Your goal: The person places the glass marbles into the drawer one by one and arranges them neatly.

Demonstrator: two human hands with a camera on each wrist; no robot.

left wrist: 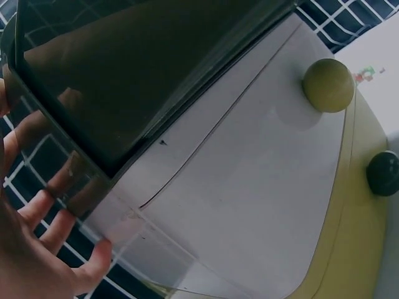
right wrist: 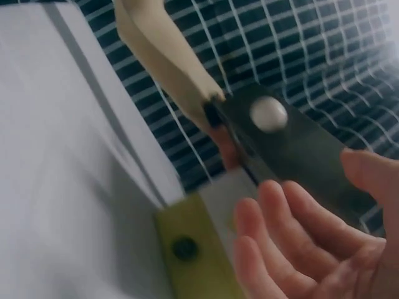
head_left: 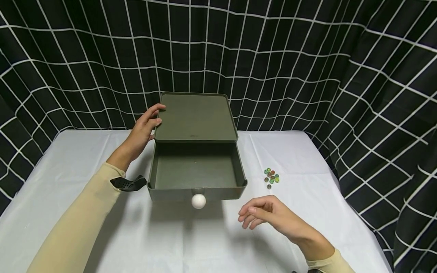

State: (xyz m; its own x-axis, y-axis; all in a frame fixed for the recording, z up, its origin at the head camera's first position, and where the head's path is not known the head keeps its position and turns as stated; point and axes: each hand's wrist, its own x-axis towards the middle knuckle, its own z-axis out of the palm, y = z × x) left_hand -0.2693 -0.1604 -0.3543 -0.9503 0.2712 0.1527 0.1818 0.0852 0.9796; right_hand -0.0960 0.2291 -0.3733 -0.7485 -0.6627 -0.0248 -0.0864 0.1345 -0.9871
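A grey-green drawer [head_left: 196, 167] with a white knob [head_left: 198, 201] stands pulled out from beneath the flat top [head_left: 196, 117] of a small cabinet; nothing lies inside it. My left hand [head_left: 138, 132] rests against the cabinet's left side, fingertips at the upper edge. Below, the left wrist view shows a white drawer front [left wrist: 237, 174] with a yellow knob [left wrist: 328, 86] and a yellow one [left wrist: 358, 180] with a dark green knob [left wrist: 384, 173]. My right hand [head_left: 273, 214] hovers in front and to the right of the open drawer, fingers loosely bent, holding nothing.
Several small glass marbles [head_left: 271, 175] lie loose on the white tablecloth [head_left: 290, 151], right of the drawer. A black curtain with white grid lines [head_left: 191, 49] hangs behind the table and along its sides. A dark wrist strap [head_left: 128, 184] sits on the left sleeve.
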